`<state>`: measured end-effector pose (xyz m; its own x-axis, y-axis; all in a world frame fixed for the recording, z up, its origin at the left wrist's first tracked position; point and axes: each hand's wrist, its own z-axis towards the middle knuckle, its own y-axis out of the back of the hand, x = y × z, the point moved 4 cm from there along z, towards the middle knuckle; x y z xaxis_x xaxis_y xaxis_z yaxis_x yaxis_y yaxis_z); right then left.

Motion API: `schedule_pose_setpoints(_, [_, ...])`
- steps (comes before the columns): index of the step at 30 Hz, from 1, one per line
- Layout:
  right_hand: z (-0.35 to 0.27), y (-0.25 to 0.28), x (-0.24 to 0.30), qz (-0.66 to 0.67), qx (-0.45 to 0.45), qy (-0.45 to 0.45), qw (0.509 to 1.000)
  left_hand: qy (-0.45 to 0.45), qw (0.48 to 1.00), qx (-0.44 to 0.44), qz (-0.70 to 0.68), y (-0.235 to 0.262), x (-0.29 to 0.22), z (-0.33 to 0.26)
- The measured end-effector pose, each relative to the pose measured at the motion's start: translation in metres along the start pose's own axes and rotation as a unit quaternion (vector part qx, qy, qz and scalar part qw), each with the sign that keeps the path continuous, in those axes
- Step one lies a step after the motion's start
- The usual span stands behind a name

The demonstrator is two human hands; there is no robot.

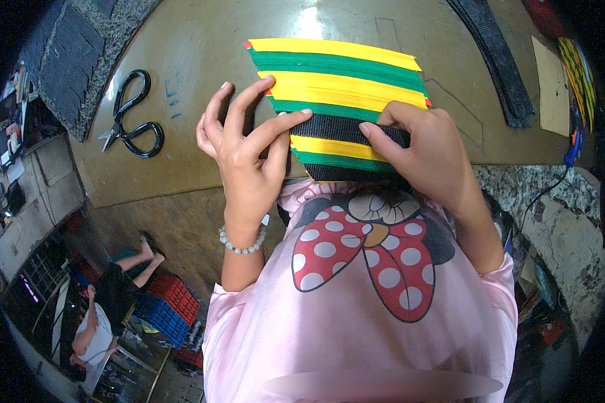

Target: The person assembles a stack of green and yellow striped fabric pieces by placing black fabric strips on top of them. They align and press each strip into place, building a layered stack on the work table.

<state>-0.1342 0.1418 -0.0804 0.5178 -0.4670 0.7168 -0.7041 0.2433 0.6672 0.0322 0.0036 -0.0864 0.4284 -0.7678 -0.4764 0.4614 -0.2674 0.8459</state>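
A layered panel of slanted yellow, green and black fabric strips [336, 87] lies over the table's near edge, close to my body. My left hand [252, 144] is open at its left side, fingers spread. Its index fingertip rests on a black woven strip [339, 127], and another fingertip touches the left end of a yellow strip [329, 85]. My right hand [427, 144] is closed on the right part of that black strip, thumb on top and curled fingers behind. The strip's right end is partly hidden by this hand. Small red bits show at some strip ends.
Black-handled scissors [124, 121] lie open on the table [202, 40] at left. Black woven strips [497, 64] lie at right, beside a tan card [550, 91] and a blue tool with a cord [573, 148]. Dark strips [64, 57] are at far left. Another person [97, 329] sits beyond crates [168, 309].
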Motion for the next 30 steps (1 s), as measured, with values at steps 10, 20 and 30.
schedule_pose_setpoints(10, [0.002, -0.001, 0.0, -0.026, 0.005, 0.036, 0.999, -0.04, 0.996, -0.016, 0.079, -0.002, -0.035, -0.006])
schedule_pose_setpoints(20, [-0.019, 0.035, -0.011, -0.107, 0.022, -0.006, 0.994, -0.102, 0.974, 0.201, 0.024, -0.028, -0.051, -0.024])
schedule_pose_setpoints(30, [-0.03, 0.031, -0.031, -0.042, -0.02, 0.017, 0.999, -0.094, 0.972, 0.215, 0.022, -0.025, -0.05, -0.024])
